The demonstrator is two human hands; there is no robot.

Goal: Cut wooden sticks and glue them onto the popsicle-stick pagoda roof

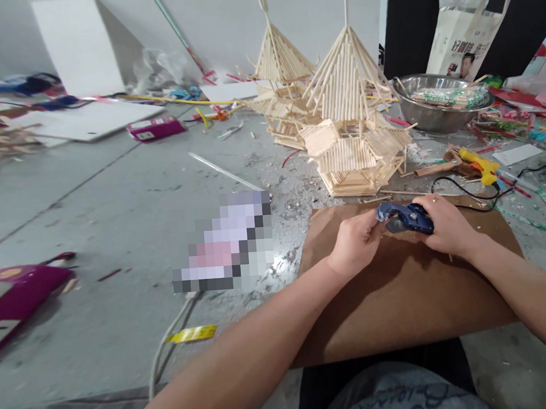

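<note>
My right hand (447,226) is closed around the body of a dark blue hot glue gun (414,218). My left hand (356,239) has its fingers closed at the glue gun's left end; whether a small piece is also pinched there is hidden. Both hands are above a brown cardboard sheet (401,301). Just beyond the sheet stands a pavilion model built of thin wooden sticks (356,152), with a pointed roof. A second, similar stick model (284,60) is behind it to the left.
A phone (224,245) on a white cable lies left of the cardboard. Purple power strips (18,300) are farther left. At right are a yellow glue gun (480,165) with a black cord, a steel bowl (444,114) of wrapped sticks, scraps and a white bag (460,35).
</note>
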